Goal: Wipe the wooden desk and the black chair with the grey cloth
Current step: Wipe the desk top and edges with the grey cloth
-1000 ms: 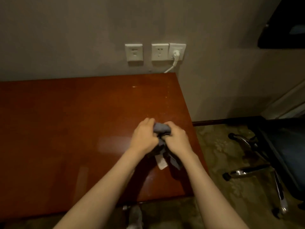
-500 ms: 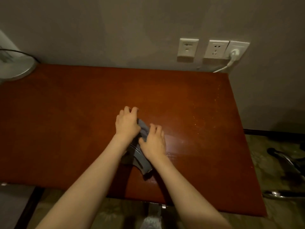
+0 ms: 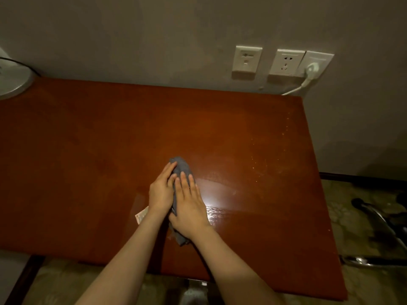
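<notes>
The grey cloth (image 3: 182, 167) lies bunched on the middle of the reddish wooden desk (image 3: 88, 150). My left hand (image 3: 161, 191) presses flat on the cloth's left side with fingers straight. My right hand (image 3: 189, 205) lies flat over its right side, fingers stretched forward. Most of the cloth is hidden under both hands; its far end and a near corner stick out. A small white tag (image 3: 141, 215) shows beside my left wrist. Only the chrome legs of the black chair (image 3: 378, 221) show at the right edge.
A white fan base (image 3: 13, 83) stands on the desk's far left corner. Wall sockets (image 3: 284, 62) with a white plug (image 3: 310, 70) and cord sit above the far right corner. Crumbs speckle the desk's right side. Patterned carpet lies to the right and below.
Both hands went from gripping the bunched cloth above the desk's right edge to laying it down mid-desk and flattening onto it. My view swung left, bringing the fan base in.
</notes>
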`<state>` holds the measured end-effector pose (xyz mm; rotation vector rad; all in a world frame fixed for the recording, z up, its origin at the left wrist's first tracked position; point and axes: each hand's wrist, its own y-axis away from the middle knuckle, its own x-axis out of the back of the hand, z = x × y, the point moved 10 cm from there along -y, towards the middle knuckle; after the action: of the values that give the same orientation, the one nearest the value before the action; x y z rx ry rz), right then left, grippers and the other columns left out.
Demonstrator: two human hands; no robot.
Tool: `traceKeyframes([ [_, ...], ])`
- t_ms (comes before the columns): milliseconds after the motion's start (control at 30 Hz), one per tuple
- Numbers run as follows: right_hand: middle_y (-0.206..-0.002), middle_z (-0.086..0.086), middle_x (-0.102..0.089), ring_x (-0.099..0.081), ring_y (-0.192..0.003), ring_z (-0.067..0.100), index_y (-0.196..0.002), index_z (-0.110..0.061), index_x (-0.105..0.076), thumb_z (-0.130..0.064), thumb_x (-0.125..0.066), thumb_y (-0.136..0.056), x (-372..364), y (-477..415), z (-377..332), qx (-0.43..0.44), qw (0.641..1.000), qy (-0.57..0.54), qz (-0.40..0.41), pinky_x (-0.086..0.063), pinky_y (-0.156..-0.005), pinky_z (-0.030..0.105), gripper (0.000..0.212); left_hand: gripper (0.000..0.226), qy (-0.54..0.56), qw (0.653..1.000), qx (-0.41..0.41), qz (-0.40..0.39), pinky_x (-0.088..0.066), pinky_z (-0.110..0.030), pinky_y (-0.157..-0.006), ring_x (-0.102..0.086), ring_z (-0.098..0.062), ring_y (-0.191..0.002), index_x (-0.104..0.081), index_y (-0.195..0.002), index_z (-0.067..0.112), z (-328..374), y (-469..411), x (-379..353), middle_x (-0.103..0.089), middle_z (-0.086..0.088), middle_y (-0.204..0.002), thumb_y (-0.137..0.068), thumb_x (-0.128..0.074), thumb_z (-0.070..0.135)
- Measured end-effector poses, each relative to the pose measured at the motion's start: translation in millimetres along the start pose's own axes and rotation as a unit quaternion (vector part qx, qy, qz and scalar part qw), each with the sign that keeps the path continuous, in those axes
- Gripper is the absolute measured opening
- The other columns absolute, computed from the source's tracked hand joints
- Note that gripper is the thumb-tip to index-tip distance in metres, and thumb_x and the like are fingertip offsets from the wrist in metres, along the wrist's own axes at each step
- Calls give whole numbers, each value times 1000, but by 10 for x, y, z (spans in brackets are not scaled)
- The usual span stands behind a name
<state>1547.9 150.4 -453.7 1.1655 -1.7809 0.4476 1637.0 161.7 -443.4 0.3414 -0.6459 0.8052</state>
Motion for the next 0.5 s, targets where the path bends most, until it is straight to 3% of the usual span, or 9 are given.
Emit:
traceKeyframes([
  [100,-157,12,14,20,-144,25,-149,-5,6,-32,-49,-92,118,98,195,-1,1000,0,7,15,-113,31,84,39,0,1000,8,6,-29,-20,-105,-39,-16,-135,-48,-137,19,112,80,-200,-41,-4,-146,-99,-43,14],
  [267,-157,10,17,22,-142,22,-149,-7,8,-33,-51,-91,422,421,909,-49,998,-12,45,13,-117,34,87,38,3,998,-28,-51,-30,-17,-102,-39,-14,-135,-48,-136,24,664,214,-867,-37,-1,-149,-99,-43,19],
  [367,-157,9,18,30,-134,15,-149,-8,10,-35,-50,-92,611,661,1330,-76,995,1,57,16,-112,30,88,38,-1,996,-46,-82,-33,-21,-104,-40,-14,-134,-47,-137,26,1021,330,-1271,-35,0,-150,-99,-43,21],
  [500,-157,7,18,29,-136,16,-150,-8,7,-33,-51,-91,859,1044,1855,-123,988,-7,90,17,-111,29,86,39,10,989,-78,-124,-28,-16,-104,-36,-13,-136,-46,-138,23,1496,552,-1790,-34,-1,-150,-100,-42,20],
])
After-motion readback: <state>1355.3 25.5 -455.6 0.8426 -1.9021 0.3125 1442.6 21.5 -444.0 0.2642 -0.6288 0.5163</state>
